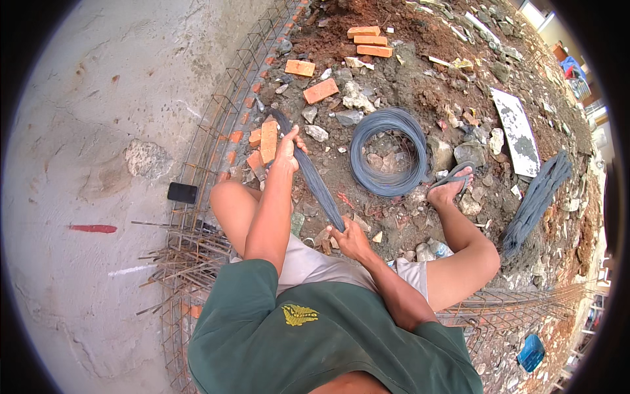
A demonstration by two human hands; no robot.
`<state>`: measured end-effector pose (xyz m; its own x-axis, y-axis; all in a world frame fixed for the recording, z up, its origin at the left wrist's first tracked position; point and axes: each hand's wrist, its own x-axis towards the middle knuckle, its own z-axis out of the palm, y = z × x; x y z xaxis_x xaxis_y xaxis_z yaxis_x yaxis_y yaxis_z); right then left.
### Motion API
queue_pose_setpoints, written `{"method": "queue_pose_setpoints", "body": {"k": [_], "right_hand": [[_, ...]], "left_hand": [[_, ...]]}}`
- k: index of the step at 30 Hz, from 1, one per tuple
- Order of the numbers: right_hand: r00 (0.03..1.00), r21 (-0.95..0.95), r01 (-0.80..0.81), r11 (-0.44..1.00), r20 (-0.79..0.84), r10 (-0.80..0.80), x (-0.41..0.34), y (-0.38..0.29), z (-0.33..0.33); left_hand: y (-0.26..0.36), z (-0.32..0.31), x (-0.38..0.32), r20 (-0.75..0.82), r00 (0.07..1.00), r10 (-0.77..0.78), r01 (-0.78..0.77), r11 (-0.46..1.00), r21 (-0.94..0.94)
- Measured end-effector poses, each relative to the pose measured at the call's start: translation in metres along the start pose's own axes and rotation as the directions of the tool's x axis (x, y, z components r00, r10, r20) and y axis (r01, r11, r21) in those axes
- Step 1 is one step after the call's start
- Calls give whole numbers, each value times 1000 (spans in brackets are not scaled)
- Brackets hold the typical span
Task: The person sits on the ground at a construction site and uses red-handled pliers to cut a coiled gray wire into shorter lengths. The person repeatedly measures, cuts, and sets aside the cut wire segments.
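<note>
My left hand (pixel 288 150) is closed around the upper part of a long, straight bundle of thin dark-grey binding wire (pixel 315 182). My right hand (pixel 352 239) grips the same bundle at its lower end, close to my lap. The bundle slants down from upper left to lower right between both hands, its far end near some orange bricks (pixel 268 143). Beyond it, on the ground, lies a round coil of grey wire (pixel 389 185). A second, loosely twisted wire bundle (pixel 536 202) rests on the rubble past my right knee.
A rebar cage (pixel 216 118) runs along the concrete wall (pixel 98 162) at left, with a black phone (pixel 182 192) on it. Cut rebar pieces (pixel 192 251) pile beside my left hip. Stones, loose bricks (pixel 372 50) and a white board (pixel 516 130) lie across the rough soil.
</note>
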<state>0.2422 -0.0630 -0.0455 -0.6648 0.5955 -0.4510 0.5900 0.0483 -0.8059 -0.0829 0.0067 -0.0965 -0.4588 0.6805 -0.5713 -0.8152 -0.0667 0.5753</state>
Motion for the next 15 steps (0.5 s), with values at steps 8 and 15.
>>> {"method": "queue_pose_setpoints", "body": {"k": [8,15], "right_hand": [[967,17,233,972,-111,-229,-9,27,10],[825,-228,494,839,-180,-535,67,36,-6]], "left_hand": [[32,68,-182,166,894,417,-396,907,-143],[57,38,-298,539,568,622,-724,689,-32]]}}
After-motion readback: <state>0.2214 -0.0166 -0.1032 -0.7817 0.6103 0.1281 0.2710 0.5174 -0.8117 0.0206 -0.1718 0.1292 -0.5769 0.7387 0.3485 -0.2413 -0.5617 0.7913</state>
